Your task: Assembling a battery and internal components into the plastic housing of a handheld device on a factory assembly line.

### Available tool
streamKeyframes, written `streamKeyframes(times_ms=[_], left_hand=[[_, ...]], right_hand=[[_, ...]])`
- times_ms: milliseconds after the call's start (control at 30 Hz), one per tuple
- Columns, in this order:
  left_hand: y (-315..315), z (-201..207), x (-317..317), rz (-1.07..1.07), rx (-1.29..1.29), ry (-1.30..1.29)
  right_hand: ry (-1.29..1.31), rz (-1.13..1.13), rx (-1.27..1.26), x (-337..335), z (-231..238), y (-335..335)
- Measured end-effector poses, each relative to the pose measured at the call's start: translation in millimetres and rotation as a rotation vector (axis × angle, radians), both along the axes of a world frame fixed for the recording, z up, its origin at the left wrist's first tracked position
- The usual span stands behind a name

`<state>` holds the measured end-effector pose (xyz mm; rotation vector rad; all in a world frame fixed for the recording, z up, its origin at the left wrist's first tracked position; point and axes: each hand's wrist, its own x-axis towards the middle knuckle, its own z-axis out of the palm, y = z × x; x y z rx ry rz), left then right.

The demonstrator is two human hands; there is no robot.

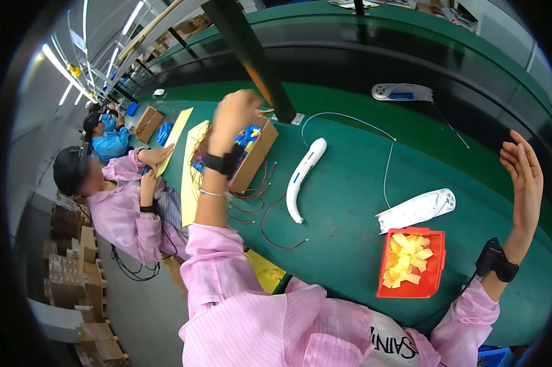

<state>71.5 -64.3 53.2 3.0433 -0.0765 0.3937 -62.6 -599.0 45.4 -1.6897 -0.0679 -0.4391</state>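
Note:
My left hand is raised over a cardboard box of blue parts and dark wires. Its fingers are smeared by motion, so what they hold, if anything, cannot be made out. At the far right my right hand is lifted with fingers stretched out, holding nothing visible. A curved white plastic housing with a blue strip lies mid-table. Right of it rests a broad white shell, with a thin pale cable looping from it. Nearest my right forearm is a red bin holding yellow tape pieces.
A dark green post rises behind the box. Another white shell with a wire lies on the green conveyor beyond. Loose dark red wires trail across the table. A co-worker in pink handles a yellow sheet at left.

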Motion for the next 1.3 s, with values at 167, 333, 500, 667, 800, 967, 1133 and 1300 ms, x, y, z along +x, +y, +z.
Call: streamKeyframes(times_ms=[167,333,500,667,800,967,1133,1300], left_hand=[[134.6,-62.3,0.5,0.033,0.107,0.251],[135.1,-84.5,4.1,0.03,0.171,0.235],[114.6,-63.8,2.0,0.061,0.14,-0.009],[127.7,-91.1,22.9,-0.035,0.2,0.083],[137.0,-101.7,35.5,0.139,0.363,0.438],[81.1,-45.0,2.9,0.157,-0.089,-0.348],[-86.6,27.7,-73.1,-0.437,-1.012,-0.049],[-207.1,23.7,-102.1,-0.831,-1.279,0.291]], right_hand=[[0.055,0.062,-0.008,7.9,-0.5,15.3],[0.098,0.111,-0.001,10.0,-3.5,24.3],[0.086,0.113,-0.003,3.6,1.6,27.6],[0.059,0.143,0.013,1.4,6.7,34.5],[0.065,0.161,-0.012,-4.5,10.4,35.5],[0.031,0.121,0.028,-3.9,11.9,36.9],[0.0,0.1,-0.014,-6.6,9.7,57.0],[-0.044,0.295,0.055,-23.6,10.0,88.3]])
